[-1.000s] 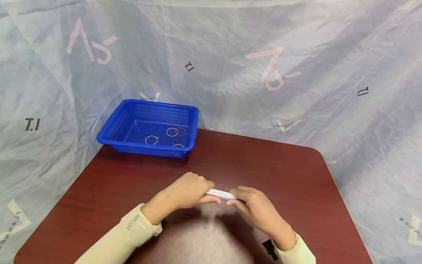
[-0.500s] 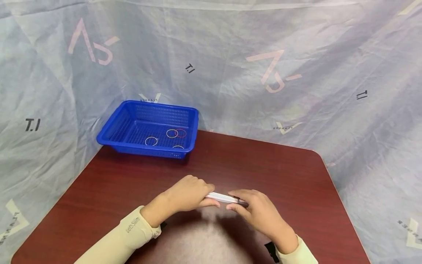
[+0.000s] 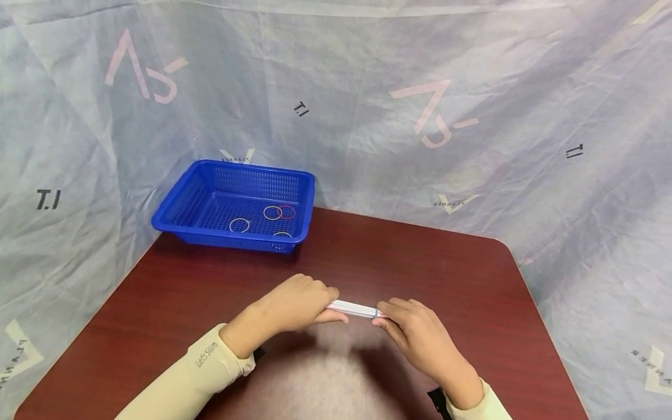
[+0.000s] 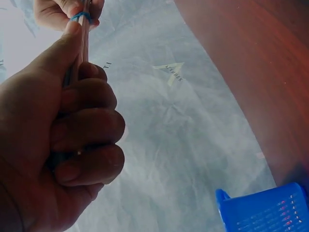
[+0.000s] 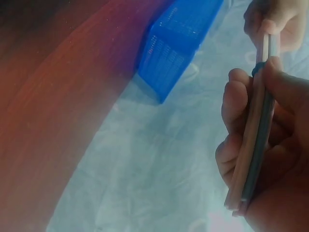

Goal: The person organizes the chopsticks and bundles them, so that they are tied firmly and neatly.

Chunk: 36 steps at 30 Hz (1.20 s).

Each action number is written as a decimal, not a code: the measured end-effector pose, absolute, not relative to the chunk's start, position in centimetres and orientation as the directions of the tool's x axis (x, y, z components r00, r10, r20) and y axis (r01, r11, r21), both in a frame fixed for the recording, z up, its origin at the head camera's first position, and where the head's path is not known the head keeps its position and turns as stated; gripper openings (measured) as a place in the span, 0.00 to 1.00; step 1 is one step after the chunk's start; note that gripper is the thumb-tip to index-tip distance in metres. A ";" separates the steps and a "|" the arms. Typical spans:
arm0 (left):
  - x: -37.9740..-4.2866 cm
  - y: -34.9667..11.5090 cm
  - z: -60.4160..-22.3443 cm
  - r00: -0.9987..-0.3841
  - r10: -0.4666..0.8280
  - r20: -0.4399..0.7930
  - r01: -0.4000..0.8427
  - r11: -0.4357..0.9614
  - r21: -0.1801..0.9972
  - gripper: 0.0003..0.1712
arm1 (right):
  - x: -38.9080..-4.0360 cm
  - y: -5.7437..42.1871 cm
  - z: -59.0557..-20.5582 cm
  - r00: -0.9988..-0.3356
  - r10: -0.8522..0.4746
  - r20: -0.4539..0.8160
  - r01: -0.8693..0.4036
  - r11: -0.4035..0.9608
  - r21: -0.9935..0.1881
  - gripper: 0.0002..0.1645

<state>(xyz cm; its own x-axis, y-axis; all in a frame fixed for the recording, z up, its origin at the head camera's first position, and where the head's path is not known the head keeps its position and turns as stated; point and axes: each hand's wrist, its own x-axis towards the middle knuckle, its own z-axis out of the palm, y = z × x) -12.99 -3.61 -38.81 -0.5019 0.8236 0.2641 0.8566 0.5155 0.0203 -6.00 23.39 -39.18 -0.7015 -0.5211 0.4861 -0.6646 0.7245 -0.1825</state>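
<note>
Between my hands runs a bundle of slim, pale sticks (image 3: 353,309), with greenish and pinkish sides in the right wrist view (image 5: 253,140). Their exact kind cannot be told. A blue rubber band (image 3: 375,313) circles the bundle right at my right fingertips. My left hand (image 3: 296,303) grips one end, fingers curled round it and thumb along it in the left wrist view. The other end lies in my right hand (image 3: 422,341), pinched between thumb and fingers near the band. Both hands hold the bundle level, close to my body. The left end is hidden in my palm.
A blue plastic basket (image 3: 231,238) stands at the table's back left corner. In it lie several thin rubber bands, such as a yellow one (image 3: 239,225) and a red one (image 3: 286,212). The brown table (image 3: 420,262) is backed by a grey printed cloth (image 3: 357,116).
The blue band, out of sight a second ago, now shows round the bundle by the right fingertips. My right hand has shifted slightly to the right; my left hand has kept its grip.
</note>
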 end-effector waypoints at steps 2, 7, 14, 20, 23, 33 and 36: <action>-12.9 -3.6 -38.8 -0.507 0.823 0.258 0.854 0.520 0.020 0.28 | -6.0 23.2 -39.4 -0.705 -0.516 0.486 -0.663 0.723 -0.194 0.15; -13.0 -3.4 -38.5 -0.508 0.823 0.254 0.851 0.525 0.004 0.29 | -6.1 23.1 -39.8 -0.712 -0.481 0.511 -0.651 0.726 -0.222 0.09; -12.8 -2.8 -38.5 -0.495 0.837 0.233 0.858 0.513 -0.021 0.28 | -6.0 22.4 -40.2 -0.705 -0.482 0.520 -0.660 0.714 -0.233 0.10; -12.5 -2.1 -39.3 -0.476 0.847 0.237 0.872 0.490 0.001 0.29 | -5.9 21.6 -40.6 -0.700 -0.507 0.503 -0.679 0.691 -0.248 0.14; -12.6 -2.1 -39.5 -0.479 0.845 0.238 0.870 0.492 0.002 0.28 | -5.9 21.5 -40.7 -0.708 -0.501 0.497 -0.675 0.687 -0.270 0.13; -13.0 -3.4 -39.6 -0.523 0.820 0.235 0.851 0.517 0.092 0.28 | -5.7 23.6 -40.1 -0.890 -0.319 0.325 -0.451 0.718 -0.530 0.12; -13.0 -3.8 -39.6 -0.546 0.804 0.235 0.838 0.529 0.137 0.29 | -5.8 24.5 -40.4 -0.935 -0.200 0.292 -0.350 0.639 -0.685 0.06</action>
<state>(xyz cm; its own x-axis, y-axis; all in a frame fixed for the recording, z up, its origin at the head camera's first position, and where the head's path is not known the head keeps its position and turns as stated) -13.02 -3.82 -39.60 -0.5459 0.8041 0.2355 0.8377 0.5287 0.1368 -5.79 24.46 -40.38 -0.9355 -0.1996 0.2917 -0.3499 0.6390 -0.6850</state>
